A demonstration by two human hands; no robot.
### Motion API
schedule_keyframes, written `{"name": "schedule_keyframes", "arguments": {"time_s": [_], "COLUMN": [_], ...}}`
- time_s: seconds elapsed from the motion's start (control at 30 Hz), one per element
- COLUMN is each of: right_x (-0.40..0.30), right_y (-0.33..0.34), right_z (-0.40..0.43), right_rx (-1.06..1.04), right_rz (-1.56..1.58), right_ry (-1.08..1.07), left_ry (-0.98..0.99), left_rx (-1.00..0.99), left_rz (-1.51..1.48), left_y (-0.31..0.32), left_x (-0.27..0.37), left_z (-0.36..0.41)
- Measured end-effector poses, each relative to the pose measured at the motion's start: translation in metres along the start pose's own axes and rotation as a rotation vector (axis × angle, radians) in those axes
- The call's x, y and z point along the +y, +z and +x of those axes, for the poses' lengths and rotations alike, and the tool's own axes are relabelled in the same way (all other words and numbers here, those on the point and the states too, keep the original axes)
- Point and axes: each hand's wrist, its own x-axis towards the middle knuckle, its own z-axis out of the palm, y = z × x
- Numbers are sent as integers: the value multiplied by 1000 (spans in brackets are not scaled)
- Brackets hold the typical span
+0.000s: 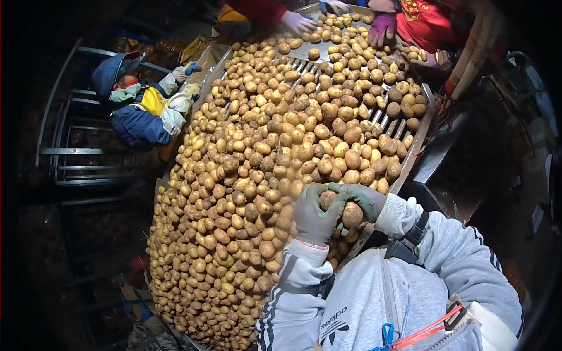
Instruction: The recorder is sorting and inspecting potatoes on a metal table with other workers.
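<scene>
Both my hands wear grey work gloves with green-coated palms and meet above the near right side of a large potato heap (237,175). In the bend between thumb and fingers, my left hand (314,217) holds a brown, soil-covered potato (327,200). My right hand (366,199) reaches in from the right, its fingertips close to that potato. A second dirty potato (352,215) sits against its palm; the grip beneath is hidden. Loose potatoes lie all around, some yellow and clean, others coated in soil.
The heap rests on a slatted metal sorting table (397,125) with a raised metal rim (423,127). At left stands a person in a blue jacket (142,125) near a metal rail (72,151). Other people's gloved hands (300,22) work at the far end, near a wooden post (476,48).
</scene>
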Motion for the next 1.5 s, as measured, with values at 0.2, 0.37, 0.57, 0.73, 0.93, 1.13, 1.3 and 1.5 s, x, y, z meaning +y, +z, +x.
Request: {"name": "schedule_keyframes", "arguments": {"time_s": [0.2, 0.37, 0.57, 0.73, 0.93, 1.13, 1.3, 1.5], "right_x": [-51, -78, -62, -63, -69, -71, -76, -41], "right_y": [-18, -42, -47, -72, -103, -167, -224, -284], "right_z": [-2, -12, -49, -73, -104, -159, -207, -256], "right_rx": [-28, 54, 121, 64, -80, 322, 895, 945], "right_rz": [980, 1196, 773, 1134, 737, 870, 860, 33], "right_ry": [737, 921, 622, 873, 328, 711, 946, 888], "left_ry": [20, -150, -356, -376, -516, -355, -761, -913], "left_rx": [63, -33, -11, -90, -180, -305, -374, -375], "left_rz": [-59, -241, -458, -416, -598, -628, -789, -1497], "left_y": [16, 27, 57, 72, 94, 116, 99, 71], "left_x": [-2, 14, 9, 50, 45, 57, 27, 8], "left_z": [-8, -5, -13, -10, -15, -30, -19, -20]}}
